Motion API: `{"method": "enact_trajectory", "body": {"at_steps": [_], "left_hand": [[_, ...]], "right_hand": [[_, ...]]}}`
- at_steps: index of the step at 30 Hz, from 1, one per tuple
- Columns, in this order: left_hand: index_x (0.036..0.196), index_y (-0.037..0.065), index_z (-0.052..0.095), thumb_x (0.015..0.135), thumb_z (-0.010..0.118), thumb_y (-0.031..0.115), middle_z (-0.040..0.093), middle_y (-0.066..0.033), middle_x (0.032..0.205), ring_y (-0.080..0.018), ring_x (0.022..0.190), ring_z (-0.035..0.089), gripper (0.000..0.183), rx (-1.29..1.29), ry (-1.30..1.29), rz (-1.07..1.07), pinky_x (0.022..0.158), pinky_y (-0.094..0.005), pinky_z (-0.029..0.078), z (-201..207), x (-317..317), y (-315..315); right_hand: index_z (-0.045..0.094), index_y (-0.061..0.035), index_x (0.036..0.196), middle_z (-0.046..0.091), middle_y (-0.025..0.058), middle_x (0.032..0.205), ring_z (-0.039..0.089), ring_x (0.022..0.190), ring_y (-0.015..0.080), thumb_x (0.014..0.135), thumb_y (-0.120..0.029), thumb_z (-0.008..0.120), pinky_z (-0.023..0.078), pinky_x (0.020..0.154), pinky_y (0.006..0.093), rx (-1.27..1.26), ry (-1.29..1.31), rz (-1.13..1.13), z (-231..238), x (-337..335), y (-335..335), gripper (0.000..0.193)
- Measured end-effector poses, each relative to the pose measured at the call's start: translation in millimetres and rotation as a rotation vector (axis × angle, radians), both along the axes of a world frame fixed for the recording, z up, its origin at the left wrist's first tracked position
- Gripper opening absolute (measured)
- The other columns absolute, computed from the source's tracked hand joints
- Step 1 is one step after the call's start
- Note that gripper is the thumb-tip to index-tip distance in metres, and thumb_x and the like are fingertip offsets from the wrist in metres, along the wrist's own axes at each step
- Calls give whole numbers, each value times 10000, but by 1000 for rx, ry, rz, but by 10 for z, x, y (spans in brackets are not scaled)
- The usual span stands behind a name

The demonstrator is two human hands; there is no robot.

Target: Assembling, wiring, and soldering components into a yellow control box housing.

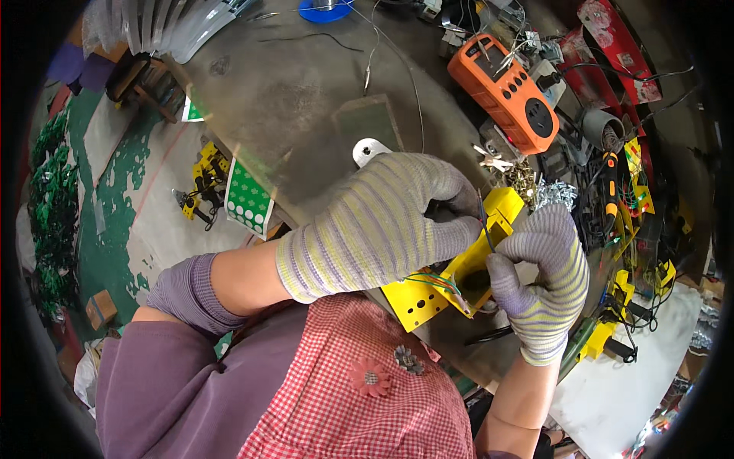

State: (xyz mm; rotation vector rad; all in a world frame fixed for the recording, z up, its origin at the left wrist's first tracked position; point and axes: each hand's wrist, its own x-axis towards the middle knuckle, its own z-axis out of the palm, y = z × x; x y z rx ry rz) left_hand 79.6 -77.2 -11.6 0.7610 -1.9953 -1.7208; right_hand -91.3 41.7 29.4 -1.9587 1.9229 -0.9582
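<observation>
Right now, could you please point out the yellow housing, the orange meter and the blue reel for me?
yellow housing (pixel 501 205): head view, on its upper corner.
orange meter (pixel 511 99): head view, on its orange face.
blue reel (pixel 324 10): head view, on its flat blue disc.

A: What's the part?
B: Yellow plastic housing (pixel 466 264), boxy, tilted, top end toward 1 o'clock. Flat perforated plate end at 7 o'clock, open cavity in the middle.
A: Wiring?
B: Thin dark wire (pixel 485 222) up at 12, green and orange wires (pixel 432 281) out at 9.
</observation>
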Motion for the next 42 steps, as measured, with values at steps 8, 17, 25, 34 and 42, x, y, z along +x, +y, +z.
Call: {"method": "enact_trajectory", "body": {"at_steps": [8, 17, 25, 34, 42], "left_hand": [[933, -23, 733, 853, 716, 160, 724, -83, 810, -103, 690, 667, 199, 165, 101, -1, 648, -241, 525, 11, 7, -29], [963, -11, 738, 853, 722, 143, 722, -58, 816, -93, 746, 669, 190, 165, -1, -99, 690, -236, 523, 26, 28, -103], [947, -5, 735, 849, 727, 172, 723, -78, 855, -128, 766, 682, 203, 162, 25, -124, 712, -260, 532, 28, 36, -117], [911, 16, 727, 835, 725, 254, 696, -86, 849, -185, 771, 687, 249, -209, 89, -136, 703, -295, 534, -22, -4, -81], [889, 32, 727, 760, 766, 208, 676, -75, 819, -215, 757, 664, 221, -72, 144, -123, 684, -319, 520, -56, -54, 32]], "right_hand": [[669, -76, 741, 601, 73, 767, 585, 739, 280, 627, -68, 751, 459, 659, 379, 77, 8, -1, -21, -18, -4, 141], [675, -71, 755, 600, 80, 772, 569, 766, 304, 603, -109, 751, 452, 667, 412, 179, 44, 58, 23, -55, -51, 175], [675, -69, 759, 604, 82, 777, 568, 783, 319, 598, -135, 768, 446, 693, 427, 215, 95, 111, 56, -55, -92, 197], [708, -94, 901, 651, 55, 860, 609, 819, 317, 674, -94, 769, 473, 766, 420, -50, 188, 177, 193, -135, -142, 235], [656, -78, 811, 598, 31, 728, 575, 657, 219, 706, -72, 736, 462, 626, 321, 117, 338, 219, 295, -126, -167, 132]]}}
